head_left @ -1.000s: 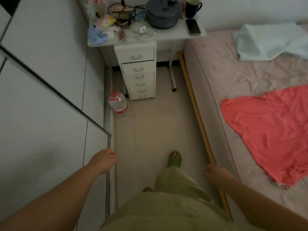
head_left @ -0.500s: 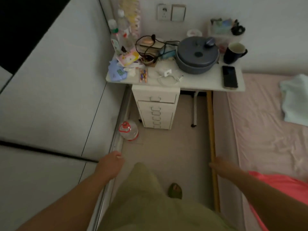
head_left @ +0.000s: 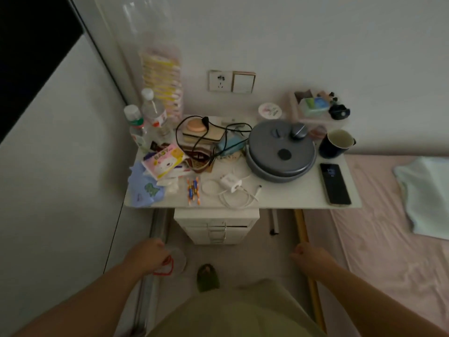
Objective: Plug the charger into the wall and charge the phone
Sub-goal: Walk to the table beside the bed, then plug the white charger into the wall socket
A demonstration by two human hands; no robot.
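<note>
A white charger [head_left: 230,183] with its coiled white cable [head_left: 239,197] lies near the front edge of the white table [head_left: 279,199]. A black phone [head_left: 334,183] lies face up at the table's right end. On the wall above the table is a white socket [head_left: 220,80], with nothing plugged in, beside a light switch. My left hand [head_left: 147,255] and my right hand [head_left: 309,257] hang low in front of the table, fingers loosely curled, holding nothing.
The table is crowded: a grey round pot [head_left: 280,150], a dark mug [head_left: 336,143], water bottles [head_left: 148,120], a black cord [head_left: 201,135], tissue packs. White drawers [head_left: 216,226] stand under it. A bed [head_left: 393,239] lies right, a wardrobe [head_left: 56,190] left, a water jug [head_left: 176,261] on the floor.
I have walked towards the table, which now fills the middle of the view. The socket has come fully into sight. Both hands stay low at my sides and hold nothing.
</note>
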